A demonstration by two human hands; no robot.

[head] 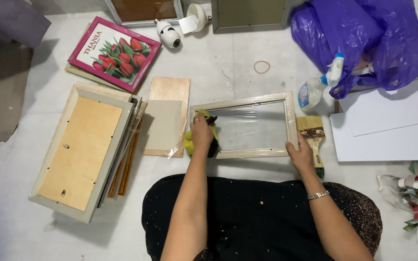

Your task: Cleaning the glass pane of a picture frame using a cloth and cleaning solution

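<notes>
A pale wooden picture frame (242,99) with a glass pane lies flat on the white floor in front of me. My left hand (201,133) presses a yellow-green cloth (189,143) onto the left end of the glass. My right hand (301,153) grips the frame's lower right corner, and a silver bracelet sits on that wrist. A spray bottle (315,87) with a white trigger lies just beyond the frame's right end, and a paint brush (313,135) with a worn handle rests beside my right hand.
A stack of frames, back side up (81,150), lies at the left. A pink-framed tulip picture (114,53), a plywood board with a grey card (168,113), a purple plastic bag (364,34), white sheets (388,125), a rubber band (261,66) and paper scraps (414,198) surround me.
</notes>
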